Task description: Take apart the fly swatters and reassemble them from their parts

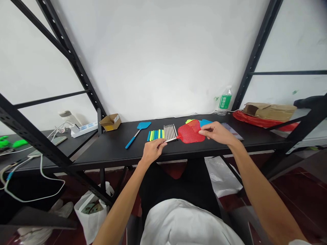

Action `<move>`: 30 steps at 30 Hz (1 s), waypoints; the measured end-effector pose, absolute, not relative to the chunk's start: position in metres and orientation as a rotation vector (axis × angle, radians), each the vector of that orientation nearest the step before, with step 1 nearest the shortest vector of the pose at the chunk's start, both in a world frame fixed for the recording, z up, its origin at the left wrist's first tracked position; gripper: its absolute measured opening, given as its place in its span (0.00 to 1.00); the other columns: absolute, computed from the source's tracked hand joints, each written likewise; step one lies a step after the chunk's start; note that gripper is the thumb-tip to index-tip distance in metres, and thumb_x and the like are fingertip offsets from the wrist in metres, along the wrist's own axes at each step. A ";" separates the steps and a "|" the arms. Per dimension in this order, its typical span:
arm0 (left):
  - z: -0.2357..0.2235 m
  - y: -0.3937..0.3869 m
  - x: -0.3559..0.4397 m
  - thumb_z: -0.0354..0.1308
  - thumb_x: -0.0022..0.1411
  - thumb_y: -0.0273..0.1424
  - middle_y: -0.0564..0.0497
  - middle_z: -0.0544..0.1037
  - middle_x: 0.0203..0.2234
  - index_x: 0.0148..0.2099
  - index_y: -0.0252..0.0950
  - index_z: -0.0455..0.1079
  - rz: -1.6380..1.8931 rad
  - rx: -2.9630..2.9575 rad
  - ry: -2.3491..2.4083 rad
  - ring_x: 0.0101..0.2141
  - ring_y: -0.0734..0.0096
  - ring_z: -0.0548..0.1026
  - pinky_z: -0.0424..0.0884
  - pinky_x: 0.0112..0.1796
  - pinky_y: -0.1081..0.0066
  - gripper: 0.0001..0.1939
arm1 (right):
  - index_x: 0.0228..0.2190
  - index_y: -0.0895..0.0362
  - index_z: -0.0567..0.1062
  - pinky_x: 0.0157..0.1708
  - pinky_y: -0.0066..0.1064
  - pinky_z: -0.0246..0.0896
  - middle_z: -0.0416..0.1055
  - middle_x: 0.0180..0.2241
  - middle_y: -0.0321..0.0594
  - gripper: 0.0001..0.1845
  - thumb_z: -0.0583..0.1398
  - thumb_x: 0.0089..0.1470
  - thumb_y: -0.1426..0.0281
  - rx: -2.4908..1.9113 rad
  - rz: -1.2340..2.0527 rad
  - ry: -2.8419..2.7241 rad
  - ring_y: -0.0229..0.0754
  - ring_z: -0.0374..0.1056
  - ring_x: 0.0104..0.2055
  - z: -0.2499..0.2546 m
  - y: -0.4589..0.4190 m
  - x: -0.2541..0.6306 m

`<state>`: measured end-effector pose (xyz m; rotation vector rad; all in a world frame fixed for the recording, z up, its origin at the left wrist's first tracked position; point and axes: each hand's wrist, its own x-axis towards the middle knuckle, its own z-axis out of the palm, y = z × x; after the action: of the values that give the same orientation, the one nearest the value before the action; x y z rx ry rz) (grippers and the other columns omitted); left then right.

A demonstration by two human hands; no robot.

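Note:
A red fly swatter head (190,132) full of small holes is held over the black table. My right hand (213,132) pinches its right edge. A thin metal rod (171,139) joins the head's left side, and my left hand (152,149) is closed on the rod's other end. Just behind my left hand lie a row of blue and yellow-green handles (155,135) and a row of bare metal rods (170,131). Partly hidden behind the red head are a blue swatter head (205,122) and a yellow-green one (188,121). A whole blue fly swatter (138,133) lies farther left.
On the table (102,151) are an open cardboard box (110,122) at left and a water bottle (225,101) at back right. A flat booklet (232,131) lies by my right wrist. Black shelf posts (76,61) flank the table. A power strip (84,129) sits farther left.

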<state>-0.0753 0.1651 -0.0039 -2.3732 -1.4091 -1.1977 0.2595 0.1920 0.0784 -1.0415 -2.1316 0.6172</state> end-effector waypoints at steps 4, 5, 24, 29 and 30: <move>0.000 0.163 -0.075 0.50 0.72 0.40 0.49 0.81 0.32 0.47 0.37 0.76 -1.189 -2.436 -1.434 0.29 0.71 0.76 0.64 0.32 0.74 0.17 | 0.38 0.57 0.82 0.28 0.32 0.62 0.71 0.22 0.37 0.22 0.60 0.56 0.53 -0.963 0.729 -2.062 0.39 0.65 0.25 0.078 0.195 0.260; 0.001 0.163 -0.075 0.49 0.72 0.40 0.50 0.80 0.31 0.47 0.37 0.76 -1.187 -2.460 -1.444 0.29 0.72 0.75 0.63 0.32 0.75 0.17 | 0.45 0.57 0.80 0.28 0.33 0.64 0.74 0.26 0.39 0.24 0.60 0.57 0.53 -0.929 0.730 -2.019 0.40 0.67 0.26 0.077 0.195 0.260; 0.003 0.165 -0.078 0.49 0.71 0.42 0.53 0.77 0.26 0.44 0.37 0.77 -1.242 -2.573 -1.481 0.24 0.74 0.69 0.60 0.29 0.74 0.19 | 0.42 0.46 0.82 0.49 0.44 0.68 0.74 0.52 0.40 0.11 0.60 0.61 0.64 -0.644 0.293 -1.955 0.50 0.70 0.54 0.078 0.194 0.251; 0.001 0.166 -0.079 0.50 0.71 0.42 0.50 0.82 0.33 0.47 0.38 0.77 -1.234 -2.545 -1.488 0.29 0.71 0.75 0.64 0.32 0.74 0.18 | 0.39 0.48 0.83 0.44 0.40 0.68 0.76 0.48 0.42 0.11 0.60 0.60 0.61 -0.677 0.330 -1.960 0.49 0.72 0.49 0.078 0.196 0.252; 0.001 0.166 -0.079 0.50 0.71 0.42 0.49 0.82 0.35 0.47 0.38 0.78 -1.233 -2.543 -1.485 0.30 0.70 0.76 0.65 0.33 0.74 0.18 | 0.39 0.49 0.83 0.41 0.39 0.68 0.77 0.47 0.42 0.12 0.60 0.60 0.61 -0.694 0.335 -1.964 0.49 0.72 0.48 0.077 0.197 0.253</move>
<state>-0.0791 0.1659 0.0007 -2.5432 -1.4849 -1.2335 0.2527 0.1968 0.0773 -0.6942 -1.9643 0.3353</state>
